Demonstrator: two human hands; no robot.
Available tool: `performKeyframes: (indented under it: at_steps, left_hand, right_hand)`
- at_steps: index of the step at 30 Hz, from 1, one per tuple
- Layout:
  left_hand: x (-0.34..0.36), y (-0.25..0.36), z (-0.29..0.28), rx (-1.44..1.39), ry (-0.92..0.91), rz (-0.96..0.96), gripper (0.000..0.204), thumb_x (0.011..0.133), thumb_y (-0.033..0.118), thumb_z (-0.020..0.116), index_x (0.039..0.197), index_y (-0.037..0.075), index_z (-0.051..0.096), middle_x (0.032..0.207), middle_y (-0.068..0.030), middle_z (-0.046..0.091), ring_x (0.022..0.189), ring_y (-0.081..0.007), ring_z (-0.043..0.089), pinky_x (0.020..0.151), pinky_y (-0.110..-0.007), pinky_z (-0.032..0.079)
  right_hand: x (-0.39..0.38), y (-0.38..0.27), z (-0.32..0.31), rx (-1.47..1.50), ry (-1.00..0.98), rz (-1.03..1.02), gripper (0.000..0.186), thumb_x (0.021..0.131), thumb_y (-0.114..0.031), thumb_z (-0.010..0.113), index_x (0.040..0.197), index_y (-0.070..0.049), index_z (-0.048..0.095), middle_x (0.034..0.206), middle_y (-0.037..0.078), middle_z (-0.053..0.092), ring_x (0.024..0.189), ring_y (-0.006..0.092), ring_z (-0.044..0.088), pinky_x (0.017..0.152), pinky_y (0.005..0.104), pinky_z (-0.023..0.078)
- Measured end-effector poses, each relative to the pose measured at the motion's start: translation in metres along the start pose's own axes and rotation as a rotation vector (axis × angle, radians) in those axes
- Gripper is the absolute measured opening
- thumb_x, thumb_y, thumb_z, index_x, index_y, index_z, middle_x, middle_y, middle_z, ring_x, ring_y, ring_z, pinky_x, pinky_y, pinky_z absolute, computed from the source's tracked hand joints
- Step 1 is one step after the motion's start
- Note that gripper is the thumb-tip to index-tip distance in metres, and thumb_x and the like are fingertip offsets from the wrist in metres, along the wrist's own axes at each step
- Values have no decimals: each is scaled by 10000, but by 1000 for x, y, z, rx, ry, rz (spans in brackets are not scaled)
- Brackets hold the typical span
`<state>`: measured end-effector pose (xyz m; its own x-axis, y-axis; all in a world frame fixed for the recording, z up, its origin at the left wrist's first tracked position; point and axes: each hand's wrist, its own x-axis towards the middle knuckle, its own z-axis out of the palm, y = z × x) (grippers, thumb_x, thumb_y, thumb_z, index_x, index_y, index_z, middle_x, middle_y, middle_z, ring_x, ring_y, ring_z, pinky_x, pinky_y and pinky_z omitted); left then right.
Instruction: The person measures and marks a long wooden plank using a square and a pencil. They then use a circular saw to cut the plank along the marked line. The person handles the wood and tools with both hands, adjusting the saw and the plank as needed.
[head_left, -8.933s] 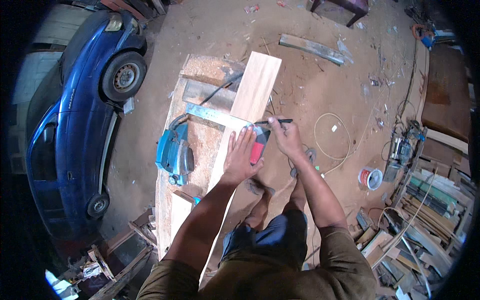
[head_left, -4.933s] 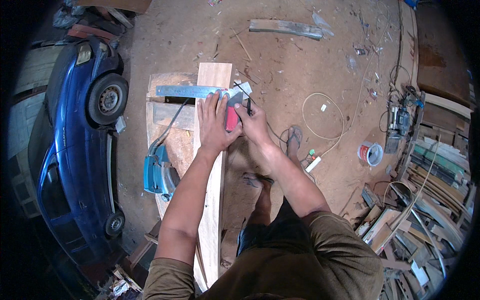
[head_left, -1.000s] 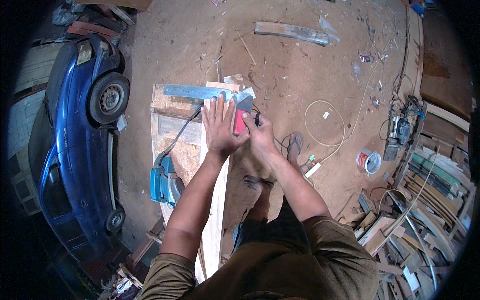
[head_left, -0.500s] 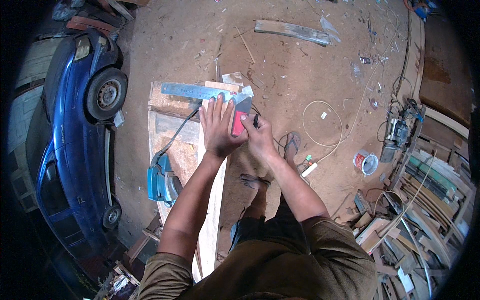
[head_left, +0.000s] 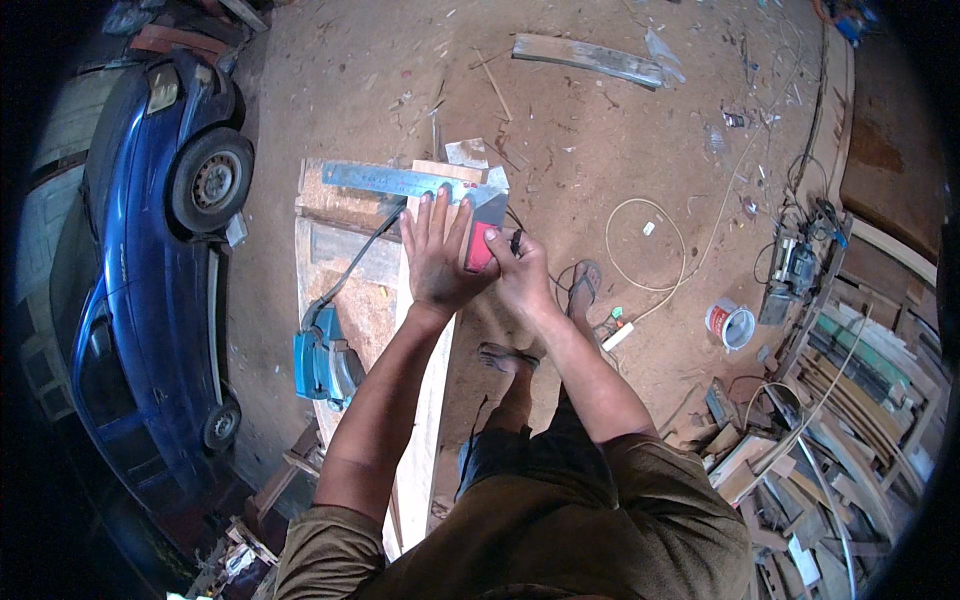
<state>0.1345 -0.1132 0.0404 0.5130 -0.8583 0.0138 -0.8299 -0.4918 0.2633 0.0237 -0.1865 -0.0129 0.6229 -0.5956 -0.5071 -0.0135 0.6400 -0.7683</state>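
Note:
A metal try square (head_left: 375,180) with a red-and-black stock (head_left: 482,240) lies across a pale wooden board (head_left: 425,400) near its far end. My left hand (head_left: 435,250) presses on square and board, fingers spread flat, thumb beside the stock. Just right of it my right hand (head_left: 520,275) has its fingers closed on a black pencil or marker (head_left: 515,240), thumb touching the stock. The board rests on a worn wooden workbench (head_left: 330,250); on this, left of the board, sits a blue power tool (head_left: 315,360) with a hose or cable, partly behind my left forearm.
A blue car (head_left: 140,300) stands at left. Scrap timber (head_left: 850,400) is piled at right, near a machine (head_left: 785,280) and a white bucket (head_left: 730,325). A loose plank (head_left: 585,60), coiled cable (head_left: 645,200) and white power strip (head_left: 617,336) lie on the dirt floor around my feet.
Since the oldest frame, board and square sit straighter in view, and the pencil has turned from lying sideways to upright beside the stock. Over the last second both hands are nearly still.

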Motion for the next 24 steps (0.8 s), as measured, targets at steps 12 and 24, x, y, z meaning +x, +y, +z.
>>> performKeyframes:
  at_steps: [12, 24]
  left_hand:
    - [-7, -8, -4, -60, -42, 18, 991, 708, 567, 747, 1500, 61, 433, 1609, -239, 292, 1517, -413, 221, 1198, -655, 89]
    - [-9, -11, -9, -71, -11, 3, 945, 732, 642, 680, 1447, 55, 487, 1607, -230, 289, 1526, -378, 199, 1215, -639, 73]
  right_hand:
    - [48, -114, -11, -383, 302, -625, 445, 1057, -394, 522, 951, 7, 683, 791, 30, 623, 769, 134, 562, 713, 313, 455]
    - [96, -144, 62, -866, -618, -507, 278, 980, -260, 639, 1090, -23, 733, 904, 194, 718, 816, 312, 696, 747, 395, 515]
